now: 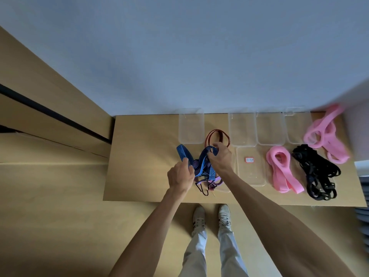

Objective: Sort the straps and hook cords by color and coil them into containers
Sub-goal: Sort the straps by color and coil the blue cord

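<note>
Fingers point(214, 146) of both hands pinch blue strap point(184, 154), looped crosswise.

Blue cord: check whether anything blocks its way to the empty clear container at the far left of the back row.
Nothing visible does. Both hands, left and right, hold the blue cord above the table. The bare tabletop runs to the empty container; the red cord lies to its right, off that path.

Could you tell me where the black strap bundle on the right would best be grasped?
Probably around the middle of the black strap bundle, from above. It lies flat as a long tangle on the table, so a mid-grip should lift the loops together, clear of the pink strap beside it.
</note>
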